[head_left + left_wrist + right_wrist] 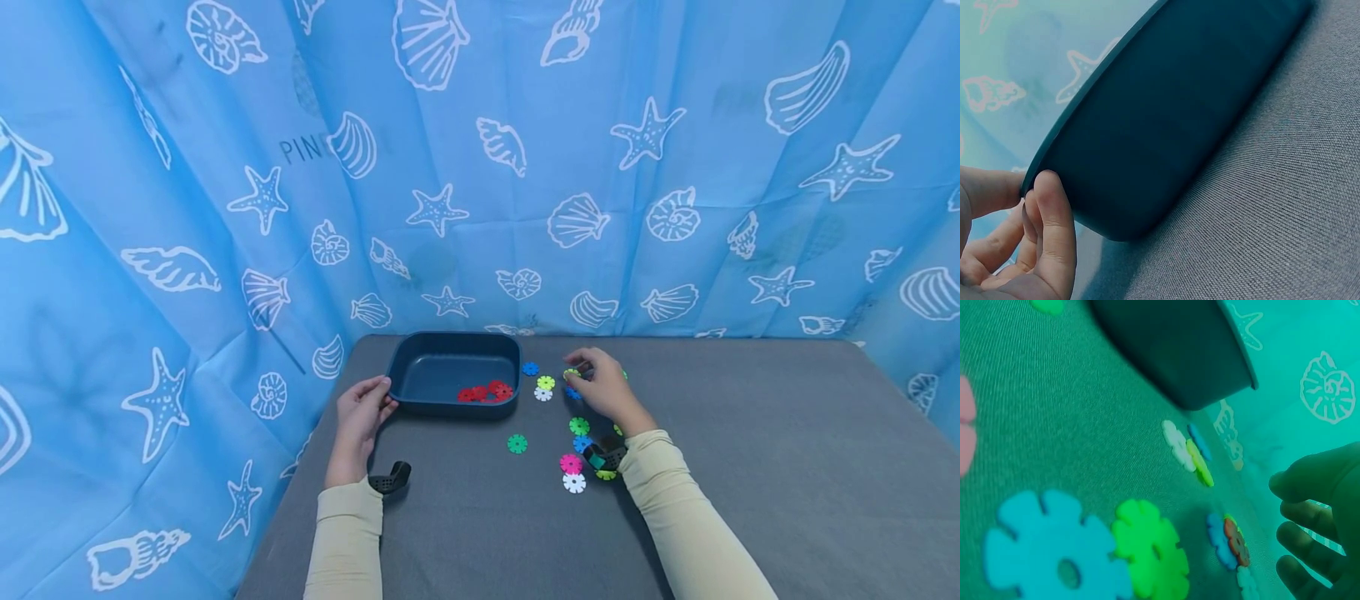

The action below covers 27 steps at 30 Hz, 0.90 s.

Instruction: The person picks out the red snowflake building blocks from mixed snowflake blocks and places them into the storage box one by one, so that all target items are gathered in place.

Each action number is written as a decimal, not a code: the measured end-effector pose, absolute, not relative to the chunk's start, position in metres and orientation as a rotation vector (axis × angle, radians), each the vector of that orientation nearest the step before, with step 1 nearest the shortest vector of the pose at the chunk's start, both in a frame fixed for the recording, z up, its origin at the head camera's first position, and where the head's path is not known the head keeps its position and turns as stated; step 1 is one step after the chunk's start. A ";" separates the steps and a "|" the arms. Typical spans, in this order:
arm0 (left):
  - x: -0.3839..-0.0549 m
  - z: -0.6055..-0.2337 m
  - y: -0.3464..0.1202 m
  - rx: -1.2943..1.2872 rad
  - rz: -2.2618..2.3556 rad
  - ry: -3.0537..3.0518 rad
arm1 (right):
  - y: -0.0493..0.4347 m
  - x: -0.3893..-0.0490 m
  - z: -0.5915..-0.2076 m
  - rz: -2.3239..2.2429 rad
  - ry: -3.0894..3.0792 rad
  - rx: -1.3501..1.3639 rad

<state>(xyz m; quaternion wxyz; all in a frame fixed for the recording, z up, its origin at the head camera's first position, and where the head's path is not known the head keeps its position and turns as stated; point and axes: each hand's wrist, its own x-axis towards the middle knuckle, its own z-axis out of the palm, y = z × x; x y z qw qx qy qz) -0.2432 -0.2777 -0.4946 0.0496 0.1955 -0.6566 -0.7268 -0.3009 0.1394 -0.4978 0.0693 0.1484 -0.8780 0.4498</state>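
Observation:
My left hand (362, 414) pinches the left front corner of a dark blue plastic tub (450, 410), thumb and forefinger at its rim (1063, 128). Several red notched discs (496, 390) lie inside the tub at its right front. Over a cluster of discs to the right of the tub hovers my right hand (603, 385), fingers loosely bent and nothing visible between them. Just below its fingertips, the right wrist view shows a brownish-red disc (1237, 542) and a blue disc (1220, 541) close together. A yellow disc (572, 374) shows by the fingertips in the head view.
Between tub and right hand lie blue (531, 368), yellow (546, 382) and white (543, 394) discs. Nearer are green (517, 444), pink (571, 463) and white (574, 483) ones. The grey cloth-covered table (787, 450) meets a blue shell-print curtain (480, 183).

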 end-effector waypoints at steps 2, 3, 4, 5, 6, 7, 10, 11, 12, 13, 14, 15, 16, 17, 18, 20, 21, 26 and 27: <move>-0.244 -0.495 -0.278 0.595 -2.211 -2.005 | 0.141 -0.301 -0.500 1.352 -2.660 0.442; -0.244 -0.495 -0.278 0.596 -2.211 -2.005 | 0.142 -0.301 -0.501 1.354 -2.669 0.435; -0.243 -0.495 -0.278 0.597 -2.210 -2.004 | 0.142 -0.301 -0.501 1.350 -2.676 0.434; -0.243 -0.495 -0.278 0.597 -2.209 -2.005 | 0.143 -0.302 -0.502 1.343 -2.683 0.434; -0.243 -0.494 -0.277 0.598 -2.209 -2.006 | 0.144 -0.302 -0.503 1.336 -2.689 0.432; -0.243 -0.494 -0.277 0.598 -2.208 -2.008 | 0.144 -0.302 -0.504 1.326 -2.696 0.430; -0.242 -0.493 -0.277 0.601 -2.209 -2.009 | 0.146 -0.304 -0.505 1.306 -2.717 0.420; -0.242 -0.493 -0.277 0.603 -2.211 -2.010 | 0.146 -0.304 -0.505 1.299 -2.725 0.417; -0.243 -0.493 -0.277 0.606 -2.212 -2.011 | 0.146 -0.305 -0.505 1.294 -2.732 0.414; -0.243 -0.493 -0.277 0.607 -2.214 -2.011 | 0.146 -0.305 -0.505 1.289 -2.739 0.412; -0.243 -0.493 -0.277 0.608 -2.216 -2.010 | 0.146 -0.305 -0.505 1.282 -2.746 0.411; -0.243 -0.493 -0.277 0.609 -2.216 -2.009 | 0.146 -0.305 -0.505 1.276 -2.752 0.410; -0.243 -0.493 -0.277 0.609 -2.217 -2.009 | 0.145 -0.306 -0.505 1.271 -2.757 0.407; -0.243 -0.493 -0.277 0.609 -2.216 -2.009 | 0.145 -0.306 -0.506 1.263 -2.762 0.408; -0.243 -0.493 -0.277 0.606 -2.215 -2.010 | 0.145 -0.306 -0.506 1.258 -2.765 0.410; -0.243 -0.493 -0.277 0.601 -2.211 -2.012 | 0.144 -0.307 -0.507 1.243 -2.776 0.412; -0.243 -0.493 -0.277 0.600 -2.211 -2.011 | 0.144 -0.307 -0.507 1.240 -2.782 0.411; -0.242 -0.493 -0.277 0.597 -2.216 -2.003 | 0.144 -0.307 -0.508 1.238 -2.799 0.422; -0.242 -0.493 -0.277 0.597 -2.218 -2.000 | 0.144 -0.307 -0.508 1.243 -2.798 0.423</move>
